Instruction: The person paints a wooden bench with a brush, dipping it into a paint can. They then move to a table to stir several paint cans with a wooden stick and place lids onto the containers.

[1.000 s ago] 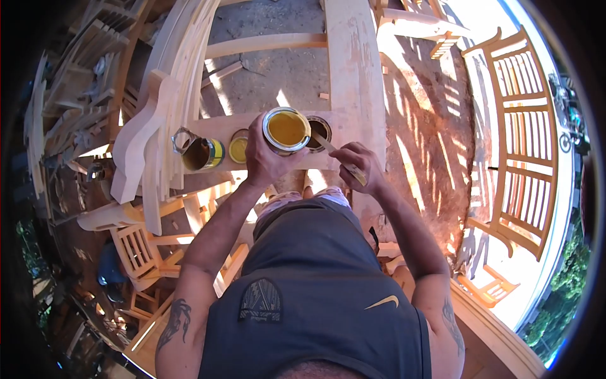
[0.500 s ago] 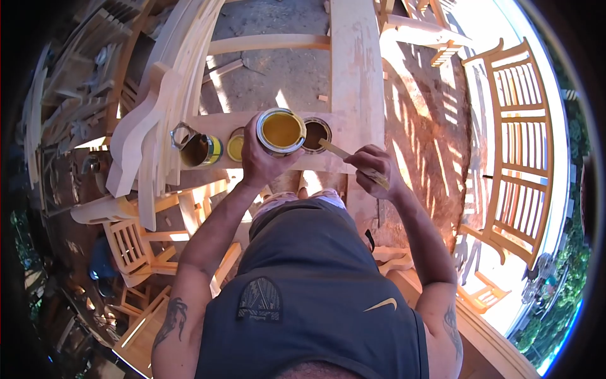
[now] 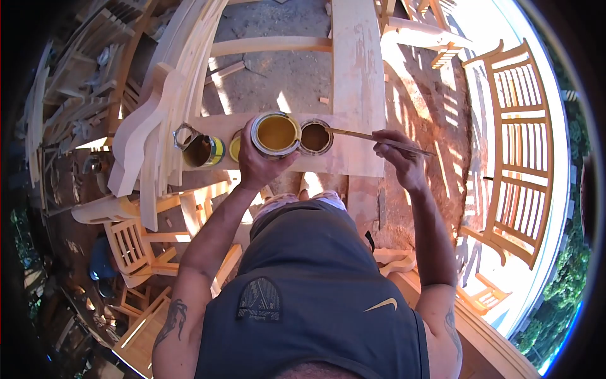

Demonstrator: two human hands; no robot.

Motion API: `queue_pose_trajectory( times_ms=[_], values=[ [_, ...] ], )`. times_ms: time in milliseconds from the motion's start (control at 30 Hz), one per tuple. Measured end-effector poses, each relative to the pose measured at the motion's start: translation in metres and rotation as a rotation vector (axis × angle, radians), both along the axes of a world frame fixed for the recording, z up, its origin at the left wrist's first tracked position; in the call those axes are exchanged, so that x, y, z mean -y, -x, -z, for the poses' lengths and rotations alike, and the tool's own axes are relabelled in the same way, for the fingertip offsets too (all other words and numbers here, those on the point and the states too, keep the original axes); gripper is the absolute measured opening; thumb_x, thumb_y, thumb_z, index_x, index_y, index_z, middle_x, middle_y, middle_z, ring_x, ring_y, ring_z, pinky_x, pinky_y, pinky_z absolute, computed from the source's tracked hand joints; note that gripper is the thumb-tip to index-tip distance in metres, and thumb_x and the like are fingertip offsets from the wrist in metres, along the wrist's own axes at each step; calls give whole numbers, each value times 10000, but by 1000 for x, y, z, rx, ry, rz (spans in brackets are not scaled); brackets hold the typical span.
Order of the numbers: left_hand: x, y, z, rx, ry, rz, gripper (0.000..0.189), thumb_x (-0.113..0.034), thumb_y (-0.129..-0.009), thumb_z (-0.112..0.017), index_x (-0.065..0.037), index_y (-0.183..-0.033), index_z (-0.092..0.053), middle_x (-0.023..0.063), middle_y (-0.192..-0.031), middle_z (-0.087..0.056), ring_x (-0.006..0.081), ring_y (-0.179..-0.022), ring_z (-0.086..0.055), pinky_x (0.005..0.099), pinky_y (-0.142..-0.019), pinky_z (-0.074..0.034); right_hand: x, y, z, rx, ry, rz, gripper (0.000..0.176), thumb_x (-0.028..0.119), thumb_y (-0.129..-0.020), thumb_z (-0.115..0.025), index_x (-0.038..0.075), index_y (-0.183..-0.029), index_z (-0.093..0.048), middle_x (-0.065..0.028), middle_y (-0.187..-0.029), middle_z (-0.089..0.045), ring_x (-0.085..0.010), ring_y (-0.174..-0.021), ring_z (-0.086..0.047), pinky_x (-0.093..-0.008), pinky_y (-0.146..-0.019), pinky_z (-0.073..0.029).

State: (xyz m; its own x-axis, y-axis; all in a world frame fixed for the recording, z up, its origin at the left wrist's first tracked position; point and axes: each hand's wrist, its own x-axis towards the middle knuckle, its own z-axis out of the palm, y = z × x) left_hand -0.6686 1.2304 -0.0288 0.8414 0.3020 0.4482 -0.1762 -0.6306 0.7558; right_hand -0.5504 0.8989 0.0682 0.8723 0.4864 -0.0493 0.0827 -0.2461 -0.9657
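My left hand [image 3: 257, 165] is wrapped round an open can [image 3: 276, 134] with yellow-brown liquid inside, its mouth facing up toward me. Right beside it stands a second open can [image 3: 316, 138] holding darker brown liquid. My right hand [image 3: 404, 158] grips a thin wooden stick [image 3: 363, 134], whose tip reaches the rim of the dark can. Partly hidden behind my left hand is a small yellow-topped container [image 3: 236, 146]. Farther left, a tin with a yellow-green label [image 3: 216, 150] stands with its opening showing a brown inside.
The cans stand on a pale wooden board [image 3: 356, 155], part of a larger frame. Curved wooden pieces [image 3: 142, 126] are stacked at left. A slatted bench [image 3: 521, 151] stands at right, and a slatted wooden chair [image 3: 129, 249] at lower left.
My right hand has moved right and slightly up, swinging the stick to a flatter angle, with its tip still by the dark can. The held can has shifted slightly left and down.
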Motion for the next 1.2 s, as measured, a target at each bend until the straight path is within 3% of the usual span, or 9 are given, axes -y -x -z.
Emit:
queue_pose_trajectory(
  times_ms=[167, 333, 667, 933, 1133, 1167, 1200],
  values=[
    [-4, 9, -8, -46, -19, -15, 1100, -381, -661, -1022, 5, -1489, -409, 200, -1332, -624, 361, -1228, -655, 473, -1038, -550, 13, -3, 37, -198, -360, 213, 340, 194, -1073, -635, -65, -1289, -682, -116, -943, -749, -158, -823, -695, -310, -751, -566],
    [-7, 18, -15, -58, -21, 15, 1087, -349, -651, -1021, -4, -1485, -414, 200, -1332, -621, 367, -1231, -651, 474, -1048, -544, 15, 0, 30, -334, -567, 388, 342, 154, -1077, -609, -103, -1299, -641, -116, -885, -722, -183, -755, -680, -327, -698, -565],
    [2, 15, -32, -45, 16, 97, 1122, -328, -639, -1025, -1, -1502, -385, 207, -1335, -617, 366, -1236, -655, 475, -1046, -550, 7, -9, -13, -190, -707, 294, 358, 118, -1062, -616, -97, -1346, -588, -123, -883, -713, -208, -738, -679, -331, -711, -556],
    [4, 11, -43, -10, 82, 116, 1153, -350, -641, -1026, 5, -1516, -363, 219, -1357, -621, 372, -1253, -651, 481, -1057, -540, -13, -9, -38, -161, -841, 291, 312, 84, -1030, -605, 7, -1331, -573, -124, -820, -686, -219, -695, -663, -354, -683, -574],
    [0, 12, -60, 9, 75, 122, 1176, -374, -644, -1027, 21, -1523, -352, 223, -1375, -617, 370, -1271, -647, 477, -1077, -533, -29, -6, -49, -143, -861, 54, 353, 35, -1020, -594, 33, -1372, -565, -176, -998, -717, -265, -869, -725, -403, -826, -607],
    [-2, 13, -64, 15, 65, 117, 1180, -379, -644, -1027, 23, -1524, -351, 223, -1375, -617, 369, -1274, -647, 475, -1081, -532, -24, -11, -40, -182, -872, -82, 443, 42, -968, -627, 19, -1404, -552, -219, -1156, -718, -319, -948, -750, -422, -881, -619],
    [-2, 13, -67, 18, 61, 122, 1185, -385, -644, -1027, 26, -1525, -349, 223, -1376, -616, 367, -1276, -647, 473, -1084, -532, -24, -15, -36, -245, -903, -134, 473, 47, -945, -634, 14, -1409, -550, -226, -1183, -714, -331, -963, -751, -426, -884, -623]
  ],
)
